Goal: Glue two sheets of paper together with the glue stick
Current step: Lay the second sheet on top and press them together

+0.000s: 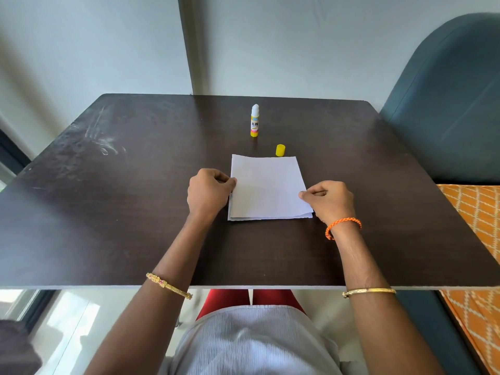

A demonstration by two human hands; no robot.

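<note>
Two white paper sheets (267, 186) lie stacked on the dark table (135, 212), the lower one peeking out along the near and left edges. My left hand (209, 192) pinches the top sheet's left edge. My right hand (328, 201) pinches its right edge near the front corner. Behind the paper, the uncapped glue stick (255, 121) stands upright with its white tip exposed. Its yellow cap (280, 150) rests on the table just beyond the sheets' far right corner.
A teal chair back (446, 104) rises at the right, with an orange patterned cushion (476, 239) below it. A grey wall stands behind the table. Pale scuff marks (102, 142) cover the table's far left part.
</note>
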